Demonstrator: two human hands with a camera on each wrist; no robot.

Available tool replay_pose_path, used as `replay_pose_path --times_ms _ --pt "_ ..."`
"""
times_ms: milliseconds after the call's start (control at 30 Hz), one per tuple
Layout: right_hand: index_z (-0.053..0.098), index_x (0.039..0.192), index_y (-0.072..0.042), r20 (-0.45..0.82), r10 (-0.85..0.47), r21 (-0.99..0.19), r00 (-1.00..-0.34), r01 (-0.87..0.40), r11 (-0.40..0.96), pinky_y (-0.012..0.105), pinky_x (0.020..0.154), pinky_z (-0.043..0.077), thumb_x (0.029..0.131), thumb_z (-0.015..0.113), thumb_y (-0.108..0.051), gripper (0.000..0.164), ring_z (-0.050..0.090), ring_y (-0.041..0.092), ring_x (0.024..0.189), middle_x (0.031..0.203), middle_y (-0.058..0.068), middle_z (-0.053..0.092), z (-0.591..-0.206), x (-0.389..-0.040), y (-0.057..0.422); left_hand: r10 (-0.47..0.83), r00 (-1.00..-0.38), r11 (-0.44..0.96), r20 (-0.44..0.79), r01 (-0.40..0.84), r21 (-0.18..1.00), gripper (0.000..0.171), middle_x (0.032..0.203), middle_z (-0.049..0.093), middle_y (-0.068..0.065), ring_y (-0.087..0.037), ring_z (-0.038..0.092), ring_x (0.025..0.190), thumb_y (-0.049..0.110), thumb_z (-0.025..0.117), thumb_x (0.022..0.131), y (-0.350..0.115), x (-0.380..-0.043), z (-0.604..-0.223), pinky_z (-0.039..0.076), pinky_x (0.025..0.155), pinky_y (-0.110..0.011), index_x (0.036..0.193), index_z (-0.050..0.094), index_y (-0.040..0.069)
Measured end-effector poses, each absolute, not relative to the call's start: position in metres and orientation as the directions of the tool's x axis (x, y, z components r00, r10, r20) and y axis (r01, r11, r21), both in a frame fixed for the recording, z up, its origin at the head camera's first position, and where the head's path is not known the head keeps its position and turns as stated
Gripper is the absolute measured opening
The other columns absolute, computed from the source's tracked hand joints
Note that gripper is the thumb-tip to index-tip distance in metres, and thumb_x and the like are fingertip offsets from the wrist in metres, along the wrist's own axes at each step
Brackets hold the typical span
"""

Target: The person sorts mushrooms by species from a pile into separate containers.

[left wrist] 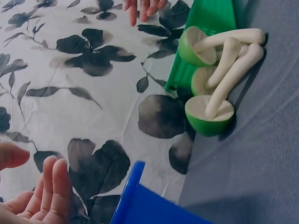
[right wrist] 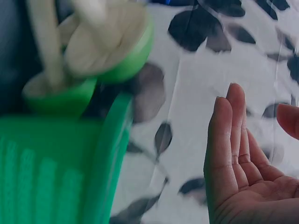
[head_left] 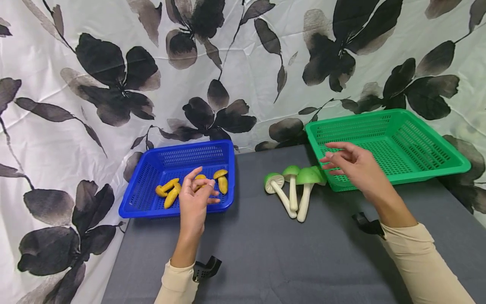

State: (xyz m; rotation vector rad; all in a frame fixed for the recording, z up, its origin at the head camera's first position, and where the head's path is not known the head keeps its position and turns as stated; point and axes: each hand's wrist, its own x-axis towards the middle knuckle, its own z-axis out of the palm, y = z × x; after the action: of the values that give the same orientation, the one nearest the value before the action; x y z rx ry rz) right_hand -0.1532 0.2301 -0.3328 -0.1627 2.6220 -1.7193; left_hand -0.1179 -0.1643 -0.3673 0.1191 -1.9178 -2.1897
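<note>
My left hand point(head_left: 194, 198) hovers over the front of the blue basket point(head_left: 130, 207), fingers loosely bent and apart, holding nothing. Several yellow toy mushrooms point(head_left: 222, 185) lie inside that basket, some partly hidden behind the hand. My right hand point(head_left: 355, 166) hangs above the left side of the green basket point(head_left: 417, 175); nothing is between its thumb and fingers, which look nearly straight in the right wrist view. Between the baskets, several green-capped toy mushrooms point(head_left: 305, 185) with white stems lie bunched on the cloth, caps pointing back. One cap sits right beside the green basket's wall.
A dark grey cloth point(head_left: 258, 257) covers the table. Behind both baskets hangs a white curtain point(head_left: 265, 76) with black and grey flowers. Each wrist wears a black camera mount point(head_left: 206, 268). No mushrooms show inside the green basket.
</note>
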Motion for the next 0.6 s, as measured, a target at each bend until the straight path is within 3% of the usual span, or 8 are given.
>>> replay_pose_path --times_ms 167,333,500,600 --pt "0.05 0.146 -0.013 0.037 0.018 -0.92 -0.999 -0.027 0.392 0.02 0.076 0.06 0.101 0.062 -0.039 0.053 0.073 0.005 0.089 0.1 -0.015 0.074 -0.343 -0.148 0.266 -0.152 -0.985 -0.115 0.086 0.104 0.988 0.049 0.105 0.061 -0.013 -0.032 0.071 0.08 0.007 0.07 0.096 -0.154 -0.124 -0.368 0.064 0.067 -0.037 0.14 0.052 0.019" --pt "0.051 0.144 -0.015 0.033 0.099 -0.926 -0.995 0.007 0.377 0.018 0.072 0.06 0.101 0.062 -0.036 0.049 0.072 0.001 0.086 0.094 -0.02 0.073 -0.354 -0.137 0.298 -0.091 -0.992 -0.09 0.082 0.09 0.992 0.051 0.109 0.063 -0.015 -0.031 0.072 0.086 0.008 0.071 0.095 -0.141 -0.127 -0.371 0.064 0.073 -0.039 0.14 0.051 0.022" --pt "0.053 0.139 -0.02 0.005 0.199 -0.92 -0.98 0.073 0.384 0.014 0.069 0.058 0.1 0.063 -0.039 0.044 0.071 -0.002 0.08 0.088 -0.023 0.072 -0.363 -0.128 0.324 -0.037 -0.995 -0.052 0.093 0.094 0.994 0.055 0.111 0.063 -0.014 -0.038 0.071 0.091 0.008 0.071 0.095 -0.129 -0.129 -0.374 0.064 0.075 -0.038 0.144 0.049 0.02" --pt "0.049 0.145 -0.017 -0.018 0.293 -0.892 -0.956 0.148 0.426 0.011 0.065 0.056 0.1 0.061 -0.043 0.054 0.068 -0.007 0.075 0.082 -0.027 0.068 -0.371 -0.125 0.335 -0.015 -0.996 -0.008 0.089 0.089 0.996 0.057 0.112 0.064 -0.015 -0.035 0.071 0.093 0.01 0.073 0.094 -0.121 -0.129 -0.377 0.064 0.077 -0.036 0.145 0.049 0.02"
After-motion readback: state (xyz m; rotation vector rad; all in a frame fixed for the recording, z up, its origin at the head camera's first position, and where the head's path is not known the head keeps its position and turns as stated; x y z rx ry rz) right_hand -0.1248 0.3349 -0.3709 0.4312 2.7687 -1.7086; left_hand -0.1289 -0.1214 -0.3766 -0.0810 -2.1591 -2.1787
